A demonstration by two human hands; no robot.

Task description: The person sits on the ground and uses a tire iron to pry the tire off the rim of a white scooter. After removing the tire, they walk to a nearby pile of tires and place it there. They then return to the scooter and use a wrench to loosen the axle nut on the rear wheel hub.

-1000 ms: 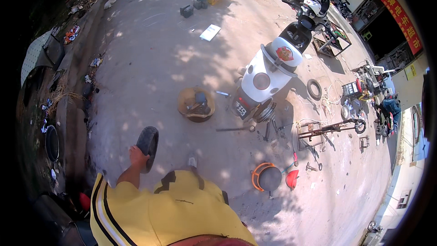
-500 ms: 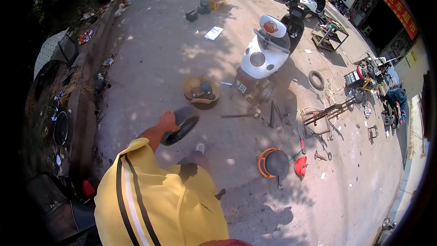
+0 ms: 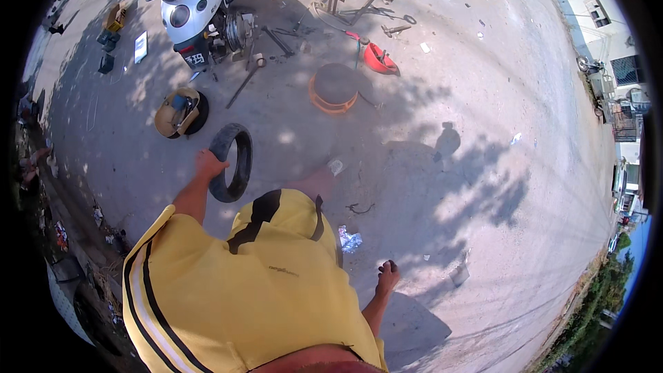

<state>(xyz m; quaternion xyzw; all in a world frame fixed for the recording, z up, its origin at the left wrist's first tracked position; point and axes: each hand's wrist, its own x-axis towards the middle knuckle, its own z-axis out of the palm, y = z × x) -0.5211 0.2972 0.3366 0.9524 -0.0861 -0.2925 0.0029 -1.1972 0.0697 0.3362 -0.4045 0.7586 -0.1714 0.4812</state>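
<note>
My left hand (image 3: 210, 166) grips a black tire (image 3: 224, 139), held tilted near upright beside my leg. My right hand (image 3: 387, 276) hangs low beside my yellow clothing (image 3: 276, 297), its fingers curled; whether they hold something small I cannot make out. Beyond the tire stands a tan tub (image 3: 166, 114) with dark items in it, and farther off a white scooter (image 3: 197, 0) has a bare metal wheel rim (image 3: 235, 31) at its lower end.
A round black-topped, orange-framed seat (image 3: 335, 86) lies ahead with a red bowl-like object (image 3: 380, 61) behind it. Tools (image 3: 276, 41), a metal stand (image 3: 366, 3) and crates (image 3: 114, 21) are farther off. A curb with litter (image 3: 62, 235) runs along the left; buildings (image 3: 625, 69) line the right.
My view has swung to the right, so the scooter and tub now sit farther left in the picture. The tire is still in my left hand; my right hand has come into view.
</note>
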